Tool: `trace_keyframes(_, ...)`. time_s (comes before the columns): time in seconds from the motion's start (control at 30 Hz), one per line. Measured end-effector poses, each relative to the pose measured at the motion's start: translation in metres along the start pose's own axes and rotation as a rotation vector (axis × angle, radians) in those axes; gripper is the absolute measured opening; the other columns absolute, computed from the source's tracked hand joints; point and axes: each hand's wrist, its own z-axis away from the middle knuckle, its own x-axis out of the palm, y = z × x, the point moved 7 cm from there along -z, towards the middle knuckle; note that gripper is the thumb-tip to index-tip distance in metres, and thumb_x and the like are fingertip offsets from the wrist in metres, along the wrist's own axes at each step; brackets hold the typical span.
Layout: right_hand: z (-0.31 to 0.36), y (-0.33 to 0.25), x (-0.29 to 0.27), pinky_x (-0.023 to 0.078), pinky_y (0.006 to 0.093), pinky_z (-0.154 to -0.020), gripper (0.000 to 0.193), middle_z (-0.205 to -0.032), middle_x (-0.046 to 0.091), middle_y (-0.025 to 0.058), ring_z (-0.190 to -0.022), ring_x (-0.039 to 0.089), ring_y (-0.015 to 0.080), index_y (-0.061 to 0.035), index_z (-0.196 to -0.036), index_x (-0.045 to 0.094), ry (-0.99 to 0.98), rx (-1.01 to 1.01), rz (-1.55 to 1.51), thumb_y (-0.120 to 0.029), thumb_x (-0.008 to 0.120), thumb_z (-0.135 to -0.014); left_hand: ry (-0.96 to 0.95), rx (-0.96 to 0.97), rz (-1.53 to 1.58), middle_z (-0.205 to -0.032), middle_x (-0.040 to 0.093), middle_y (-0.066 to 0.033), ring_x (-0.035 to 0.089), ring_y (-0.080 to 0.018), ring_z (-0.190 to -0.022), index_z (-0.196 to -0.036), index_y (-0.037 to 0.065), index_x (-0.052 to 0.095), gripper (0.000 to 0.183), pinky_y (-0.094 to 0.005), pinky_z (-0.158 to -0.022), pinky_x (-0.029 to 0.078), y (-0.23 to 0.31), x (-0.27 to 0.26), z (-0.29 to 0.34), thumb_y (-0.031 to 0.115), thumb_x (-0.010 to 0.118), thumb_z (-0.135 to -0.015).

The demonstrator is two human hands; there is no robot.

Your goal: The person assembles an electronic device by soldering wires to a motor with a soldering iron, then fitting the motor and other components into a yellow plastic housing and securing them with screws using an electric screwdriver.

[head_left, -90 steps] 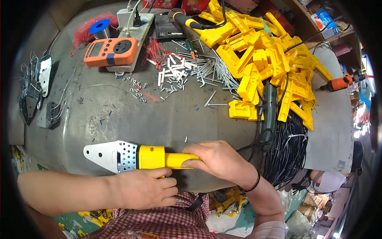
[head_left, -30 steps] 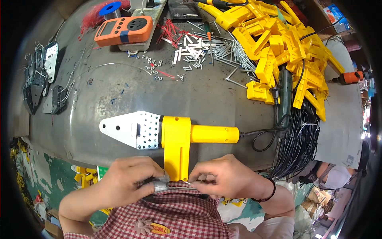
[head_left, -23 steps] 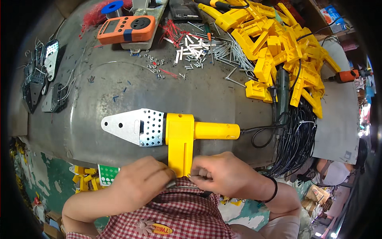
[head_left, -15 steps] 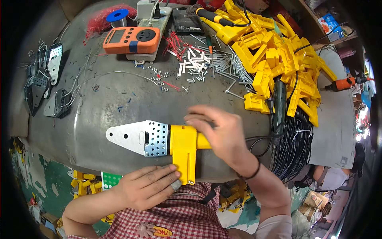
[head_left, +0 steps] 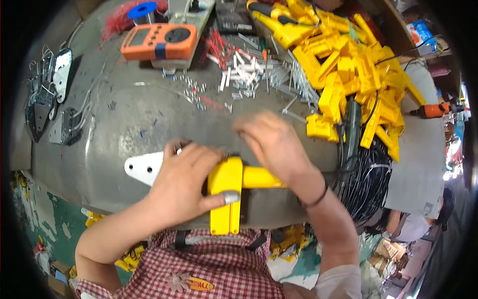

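Note:
A yellow pipe welder [head_left: 226,177] lies on the dark worktable before me, its pale metal heating plate [head_left: 143,168] pointing left and its round handle to the right. My left hand [head_left: 181,179] grips it from above. The thumb, with a grey wrap at its tip, presses on the yellow housing, while the fingers hide the perforated part of the plate and the joint. Just above the handle, my right hand [head_left: 274,147] hovers apart from the tool. Its fingers are curled together in a pinch and blurred; anything between them is too small to make out.
Yellow plastic housings [head_left: 343,65] are heaped at the far right, above coiled black cables [head_left: 366,184]. Screws [head_left: 298,89], white sleeves [head_left: 239,70] and red wires [head_left: 219,47] lie mid-table. An orange multimeter [head_left: 159,42] stands behind; metal plates with wires [head_left: 42,99] sit left.
My left hand has moved up from the lower end of the yellow housing onto its joint with the metal plate, gripping it. My right hand has lifted slightly away. The view has shifted a little.

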Motion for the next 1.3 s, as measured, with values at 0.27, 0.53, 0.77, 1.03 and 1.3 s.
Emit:
trace_keyframes(0.27, -0.036, 0.001, 0.025, 0.048, 0.0335, -0.072, 0.013, -0.086, 0.054, 0.0082, -0.09, 0.055, 0.0233, -0.0052, -0.083, 0.054, -0.055, -0.217, 0.324, -0.006, 0.055, -0.07, 0.022, -0.003, -0.068, -0.099, 0.055, -0.0141, 0.051, -0.0327, -0.092, -0.108, 0.002, 0.052, 0.06, -0.0424, -0.086, 0.035, -0.001, 0.005, -0.005, 0.046, 0.064, -0.07)
trace_keyframes(0.53, 0.078, -0.065, -0.002, 0.048, 0.0257, -0.067, 0.021, -0.089, 0.061, 0.0053, -0.076, 0.059, 0.0121, -0.004, -0.091, 0.056, -0.332, 0.399, -0.897, 0.001, 0.067, -0.074, 0.028, -0.024, -0.094, -0.098, 0.053, -0.0149, 0.049, -0.0325, -0.092, -0.108, 0.0, 0.052, 0.061, -0.0416, -0.081, 0.036, -0.002, 0.005, 0.003, 0.051, 0.056, -0.074)
trace_keyframes(0.77, 0.097, -0.082, -0.004, 0.049, 0.0304, -0.065, 0.023, -0.086, 0.055, 0.0093, -0.071, 0.059, 0.0213, -0.0038, -0.095, 0.054, -0.022, 0.338, -0.553, -0.001, 0.065, -0.075, 0.007, -0.042, -0.106, -0.108, 0.051, -0.0163, 0.047, -0.0347, -0.1, -0.114, 0.0, 0.049, 0.065, -0.0455, -0.089, 0.034, -0.002, 0.004, 0.006, 0.052, 0.056, -0.075)
trace_keyframes(1.03, 0.122, -0.047, 0.0, 0.049, 0.0345, -0.064, 0.02, -0.084, 0.058, 0.0115, -0.073, 0.06, 0.028, -0.0038, -0.095, 0.057, -0.055, 0.515, -0.374, -0.01, 0.066, -0.078, -0.151, 0.0, -0.161, -0.136, 0.033, -0.0189, 0.032, -0.0365, -0.125, -0.127, -0.002, 0.035, 0.102, -0.0544, -0.105, 0.019, 0.026, 0.005, 0.011, 0.047, 0.078, -0.048)
trace_keyframes(1.3, 0.099, -0.072, 0.019, 0.05, 0.0327, -0.067, 0.025, -0.087, 0.049, 0.0117, -0.082, 0.052, 0.0259, -0.0008, -0.091, 0.052, -0.218, 0.324, 0.062, -0.003, 0.056, -0.067, -0.012, -0.038, 0.049, -0.115, 0.056, -0.0167, 0.054, -0.0345, -0.105, -0.106, 0.003, 0.059, 0.037, -0.0394, -0.088, 0.045, -0.002, -0.016, -0.017, 0.014, 0.068, -0.071)
